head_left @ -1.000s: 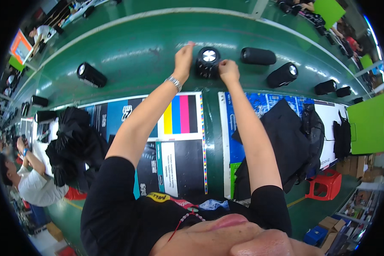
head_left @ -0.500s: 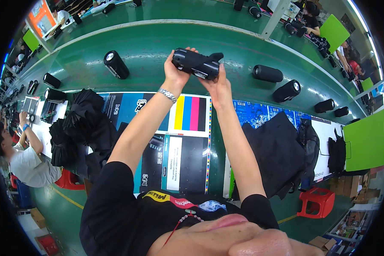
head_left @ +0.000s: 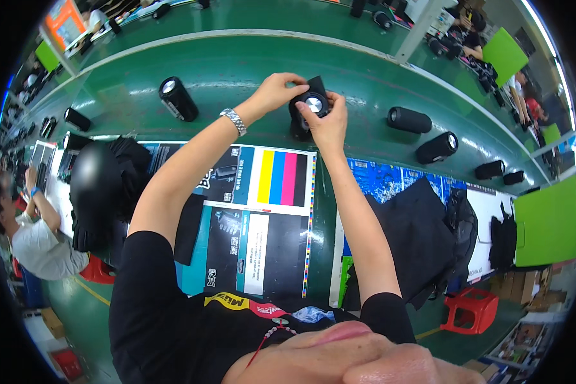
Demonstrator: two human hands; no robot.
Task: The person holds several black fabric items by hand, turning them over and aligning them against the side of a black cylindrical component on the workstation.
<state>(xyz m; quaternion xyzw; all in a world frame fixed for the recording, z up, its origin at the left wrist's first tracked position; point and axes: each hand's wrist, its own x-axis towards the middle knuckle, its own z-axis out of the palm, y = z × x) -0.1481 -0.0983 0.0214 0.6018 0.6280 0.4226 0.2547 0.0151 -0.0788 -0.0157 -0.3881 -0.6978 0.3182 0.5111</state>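
Observation:
Over the green bench I hold a black cylindrical speaker with its round silver end facing me. A dark flap, which looks like cloth, sticks up from its far rim. My left hand pinches at the flap's left edge, its fingertips against the speaker's rim. My right hand grips the speaker from the right, thumb across the front of the silver end and fingers behind. The speaker's lower body is partly in shadow, and its back is hidden.
More black speakers stand or lie along the bench, one at left and others at right. Printed sheets cover the near table. Black cloth lies in piles at left and right. A co-worker sits at far left.
The speaker has turned from lying sideways between both hands to showing its silver end toward me. My left hand has moved from its left end to the flap; my right hand now grips its side.

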